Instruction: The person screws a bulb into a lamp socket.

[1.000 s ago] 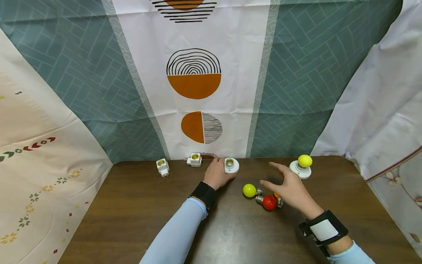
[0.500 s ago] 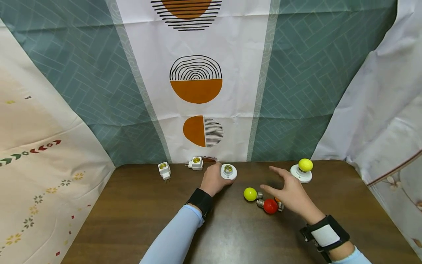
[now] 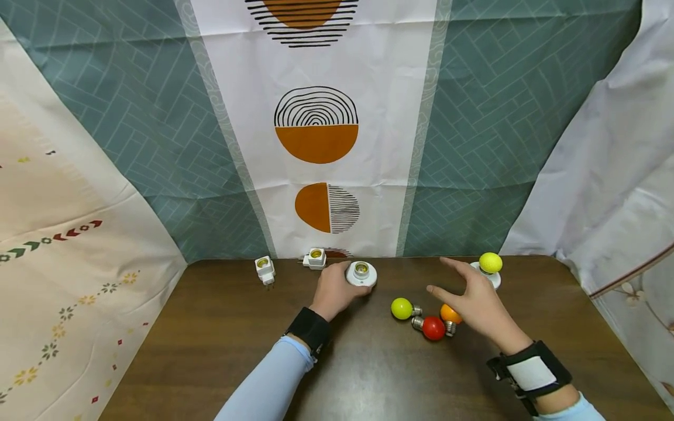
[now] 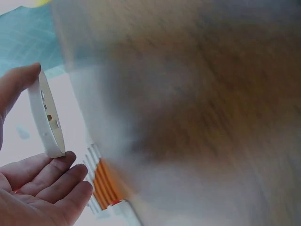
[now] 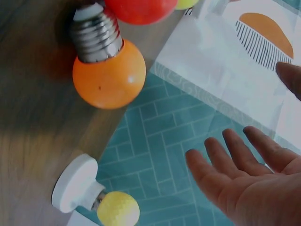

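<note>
My left hand [image 3: 337,289] grips a round white lamp holder [image 3: 361,280] by its rim, thumb on one side and fingers on the other. In the left wrist view, the lamp holder [image 4: 46,120] is edge-on, tilted so that part of its hollow underside shows. Its socket has no bulb in it. My right hand [image 3: 481,301] hovers with fingers spread and nothing in its grasp. Just left of it on the table lie an orange bulb [image 3: 450,314], a red bulb [image 3: 434,328] and a yellow-green bulb [image 3: 402,309]. The orange bulb [image 5: 109,75] looms large in the right wrist view.
Behind my right hand a second white lamp holder [image 5: 75,183] stands with a yellow bulb [image 3: 491,263] in it. Two white plug-in sockets [image 3: 265,270] sit at the back left. A patterned cloth [image 3: 337,146] hangs along the table's back edge.
My left hand has moved left and nearer with the lamp holder. The right hand has shifted right, uncovering more of the orange bulb and covering part of the far lamp holder.
</note>
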Motion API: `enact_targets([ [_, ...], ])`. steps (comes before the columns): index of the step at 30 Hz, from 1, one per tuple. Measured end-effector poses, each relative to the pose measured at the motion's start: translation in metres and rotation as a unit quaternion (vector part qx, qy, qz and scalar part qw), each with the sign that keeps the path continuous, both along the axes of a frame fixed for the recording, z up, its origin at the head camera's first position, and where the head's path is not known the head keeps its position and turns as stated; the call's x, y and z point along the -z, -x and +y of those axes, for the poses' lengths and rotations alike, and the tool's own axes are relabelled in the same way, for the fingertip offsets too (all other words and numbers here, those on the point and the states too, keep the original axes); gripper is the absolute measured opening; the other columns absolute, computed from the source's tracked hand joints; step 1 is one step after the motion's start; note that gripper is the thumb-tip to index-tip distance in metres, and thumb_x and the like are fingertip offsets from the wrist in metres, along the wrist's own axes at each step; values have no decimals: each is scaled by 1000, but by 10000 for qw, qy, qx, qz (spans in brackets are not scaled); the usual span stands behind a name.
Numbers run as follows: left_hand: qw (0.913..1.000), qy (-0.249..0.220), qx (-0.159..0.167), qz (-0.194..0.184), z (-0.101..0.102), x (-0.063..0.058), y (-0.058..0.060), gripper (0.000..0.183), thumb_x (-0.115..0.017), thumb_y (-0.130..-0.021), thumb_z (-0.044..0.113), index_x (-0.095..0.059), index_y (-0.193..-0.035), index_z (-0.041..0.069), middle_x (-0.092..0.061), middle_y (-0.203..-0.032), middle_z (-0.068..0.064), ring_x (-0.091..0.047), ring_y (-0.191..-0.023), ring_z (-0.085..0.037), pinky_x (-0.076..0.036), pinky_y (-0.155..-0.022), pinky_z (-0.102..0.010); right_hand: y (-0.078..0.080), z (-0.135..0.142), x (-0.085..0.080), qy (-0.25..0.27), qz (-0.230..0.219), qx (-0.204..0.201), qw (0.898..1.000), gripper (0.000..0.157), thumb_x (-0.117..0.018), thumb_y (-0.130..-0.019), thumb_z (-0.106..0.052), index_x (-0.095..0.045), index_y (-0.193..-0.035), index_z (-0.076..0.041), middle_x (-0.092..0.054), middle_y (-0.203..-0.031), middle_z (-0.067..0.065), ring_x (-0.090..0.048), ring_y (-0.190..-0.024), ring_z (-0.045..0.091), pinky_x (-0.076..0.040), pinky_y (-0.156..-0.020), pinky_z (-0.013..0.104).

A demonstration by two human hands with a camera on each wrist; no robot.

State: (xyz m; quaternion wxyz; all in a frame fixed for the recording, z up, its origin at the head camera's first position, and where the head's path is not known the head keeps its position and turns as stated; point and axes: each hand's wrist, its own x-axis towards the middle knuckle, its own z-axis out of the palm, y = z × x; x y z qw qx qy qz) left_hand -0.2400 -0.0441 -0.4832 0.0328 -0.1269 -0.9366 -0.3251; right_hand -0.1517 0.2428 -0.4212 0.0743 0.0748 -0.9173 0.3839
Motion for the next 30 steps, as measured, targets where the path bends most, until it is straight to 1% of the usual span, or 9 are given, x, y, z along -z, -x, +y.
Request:
enact_targets([
  [6,9989,-246,68,404,-7,-13,-12,77,-80,-63,49,-56,-124,8,-59,-109,0,-53,-96,-13,-43,-81,-28,3,11,0,11,310,123,9994,61,-65,-85,-44,-50,-130,-6,-51,-128,13,-45,-118,31,-39,-91,52],
  [9,9978,-382,137,527,-10,-19,-21,76,-79,-64,50,-56,-124,10,-59,-109,3,-53,-97,-11,-42,-82,-28,2,15,2,-52,336,162,9993,54,-64,-86,-40,-53,-127,-6,-53,-125,13,-47,-115,31,-40,-89,51],
  [14,9959,-675,91,596,-16,-29,-37,76,-80,-64,49,-55,-125,10,-57,-113,6,-52,-102,-11,-41,-85,-29,-2,18,4,-151,125,175,9997,52,-62,-87,-41,-55,-124,-5,-55,-121,15,-50,-112,32,-41,-87,52],
  [17,9949,-801,66,611,-20,-33,-45,77,-80,-64,49,-54,-126,10,-56,-116,6,-52,-105,-14,-41,-87,-31,-3,19,5,-197,-18,205,9996,52,-62,-87,-42,-56,-123,-4,-56,-121,16,-51,-111,33,-42,-86,50],
  [20,9946,-824,108,622,-22,-36,-52,79,-79,-65,50,-53,-127,10,-55,-118,4,-51,-107,-16,-41,-88,-33,-4,21,7,-298,-141,268,9991,53,-62,-88,-41,-55,-124,-4,-56,-121,16,-53,-108,34,-44,-85,49],
  [24,9944,-763,167,714,-24,-37,-60,80,-78,-65,52,-52,-128,9,-55,-119,4,-50,-107,-14,-41,-88,-34,-5,24,8,-440,-272,370,9980,56,-62,-87,-42,-54,-124,-2,-56,-120,17,-55,-105,36,-47,-80,46],
  [27,9943,-766,166,727,-25,-38,-66,80,-78,-65,51,-52,-129,10,-54,-119,4,-49,-107,-11,-41,-89,-34,-6,25,10,-544,-471,490,9962,60,-62,-86,-45,-54,-124,0,-56,-120,18,-56,-102,35,-49,-76,43],
  [30,9946,-787,158,665,-26,-41,-72,81,-78,-65,51,-51,-130,12,-53,-121,5,-48,-108,-11,-40,-89,-34,-8,26,12,-724,-720,574,9931,64,-62,-85,-47,-53,-123,3,-56,-119,21,-56,-99,33,-49,-73,40],
])
